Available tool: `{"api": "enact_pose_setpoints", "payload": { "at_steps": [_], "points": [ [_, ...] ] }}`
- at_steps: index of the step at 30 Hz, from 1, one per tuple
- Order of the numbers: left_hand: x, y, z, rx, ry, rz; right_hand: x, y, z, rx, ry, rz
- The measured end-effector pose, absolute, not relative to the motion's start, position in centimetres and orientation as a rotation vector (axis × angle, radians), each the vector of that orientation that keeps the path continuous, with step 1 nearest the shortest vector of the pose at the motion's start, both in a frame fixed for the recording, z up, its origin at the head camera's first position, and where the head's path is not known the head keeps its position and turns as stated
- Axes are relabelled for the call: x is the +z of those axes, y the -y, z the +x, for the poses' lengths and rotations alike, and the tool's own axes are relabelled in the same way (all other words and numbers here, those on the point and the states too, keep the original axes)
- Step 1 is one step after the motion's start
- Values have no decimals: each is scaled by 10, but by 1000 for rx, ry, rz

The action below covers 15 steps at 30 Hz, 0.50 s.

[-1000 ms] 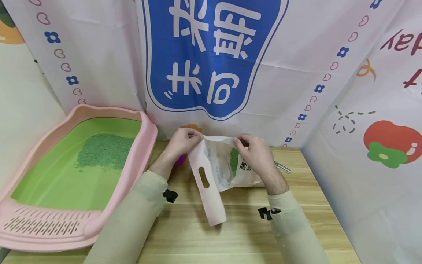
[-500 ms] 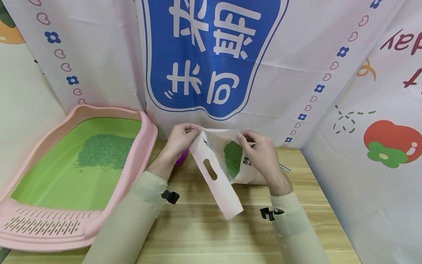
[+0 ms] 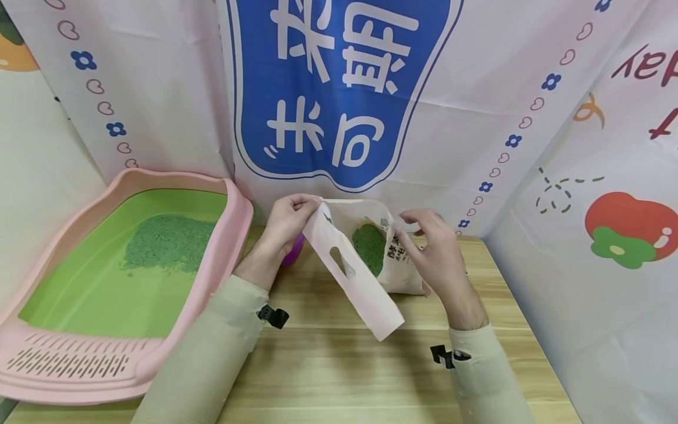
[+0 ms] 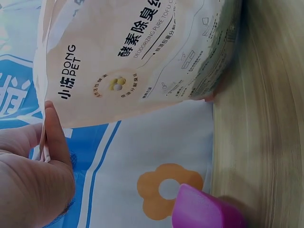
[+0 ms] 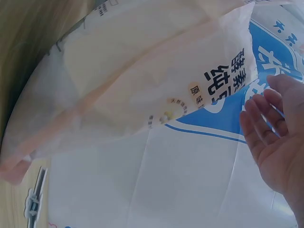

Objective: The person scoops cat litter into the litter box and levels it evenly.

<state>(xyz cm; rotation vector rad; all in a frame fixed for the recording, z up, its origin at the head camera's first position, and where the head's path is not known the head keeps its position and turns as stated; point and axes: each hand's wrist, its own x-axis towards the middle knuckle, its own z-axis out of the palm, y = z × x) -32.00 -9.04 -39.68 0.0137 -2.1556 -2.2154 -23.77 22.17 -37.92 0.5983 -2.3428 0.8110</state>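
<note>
A pale pink bag of tofu cat litter (image 3: pixel 405 277) stands on the table with its mouth spread, and green granules (image 3: pixel 369 247) show inside. My left hand (image 3: pixel 288 224) pinches the far left corner of the bag's top edge between thumb and fingers; the left wrist view shows the printed side (image 4: pixel 109 61) beside it. A strip with a handle hole (image 3: pixel 365 288) hangs across the front of the mouth. Just right of the bag's rim, my right hand (image 3: pixel 439 253) has its fingers loosely extended, a small gap from the bag in the right wrist view.
On the left stands a pink litter box (image 3: pixel 241 218) with a green inside and a patch of green litter (image 3: pixel 169 241). A purple object (image 4: pixel 202 211) sits behind my left hand. A utility knife (image 5: pixel 35 199) lies beyond the bag. A printed cloth (image 3: pixel 450 118) hangs behind.
The bag's mouth has widened, showing more of the green granules. My right hand has let go of the rim and moved right. The handle strip has swung right; my left hand rose slightly.
</note>
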Motion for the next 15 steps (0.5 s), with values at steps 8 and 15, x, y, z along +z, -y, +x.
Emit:
{"api": "enact_pose_setpoints", "payload": {
  "at_steps": [8,15],
  "points": [
    [-396,92,-319,-2220,2163,12,-393,-230,-227,620,2321,802],
    [-397,92,-320,-2226,2160,6,-408,-240,-229,510,2193,1048]
  ]
}}
